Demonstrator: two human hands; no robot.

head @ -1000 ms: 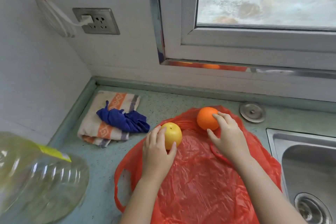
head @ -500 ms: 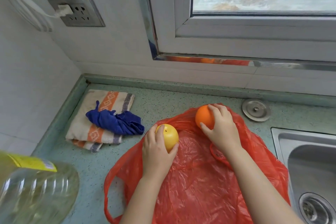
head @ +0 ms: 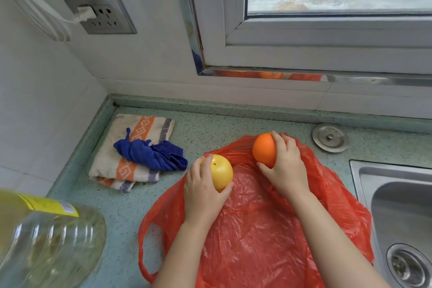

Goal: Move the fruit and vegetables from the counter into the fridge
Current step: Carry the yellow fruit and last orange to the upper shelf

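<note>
A round yellow fruit [head: 221, 172] sits at the left edge of a flat red plastic bag [head: 257, 241] on the green speckled counter [head: 210, 128]. My left hand [head: 202, 190] grips this yellow fruit from its near left side, fingers curled over the top. An orange [head: 264, 151] is at the bag's far edge. My right hand [head: 286, 166] holds the orange from the right, thumb under it and fingers over it. No fridge is in view.
A striped towel [head: 135, 154] with a blue cloth [head: 152, 154] on it lies to the left. A large clear oil bottle [head: 46, 241] stands at the near left. A steel sink [head: 402, 213] and a round metal cap [head: 330, 138] are on the right. The wall and window are close behind.
Both hands have closed further round their fruits; the right hand's fingers now wrap over the orange. The view has tilted down slightly.
</note>
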